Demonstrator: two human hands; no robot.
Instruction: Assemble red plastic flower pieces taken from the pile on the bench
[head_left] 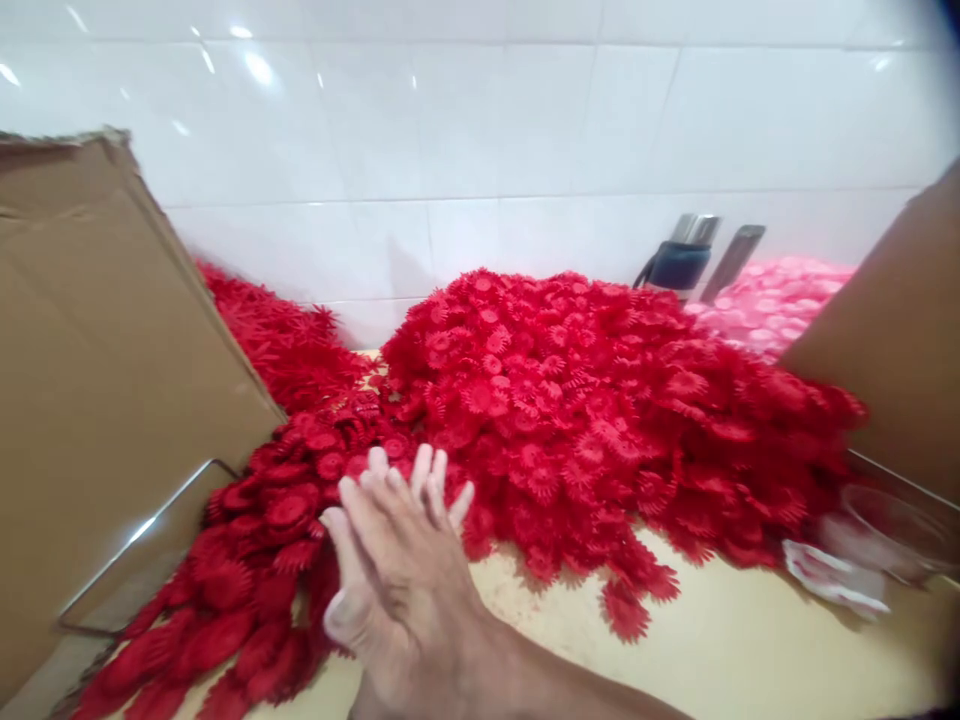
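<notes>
In the head view my right hand [409,570] lies across my left hand [433,485], palms together, at the front of the table. The right hand's fingers are stretched out, with its thumb to the left. Only some of my left fingers show past it, spread and pointing up; the rest of that hand is hidden. Around and behind both hands are red flower-shaped pieces [540,420] with fringed edges, heaped high in the middle. More red pieces [232,600] trail down to the front left. Nothing shows between the palms, though their inner faces are hidden.
Cardboard panels stand at left [112,380] and right [892,340], with a bent metal wire [150,525] by the left one. Behind are a dark bottle [679,265], pink pieces [780,300] and a tiled wall [465,120]. A clear container [892,530] sits at right on the yellow tabletop [735,640].
</notes>
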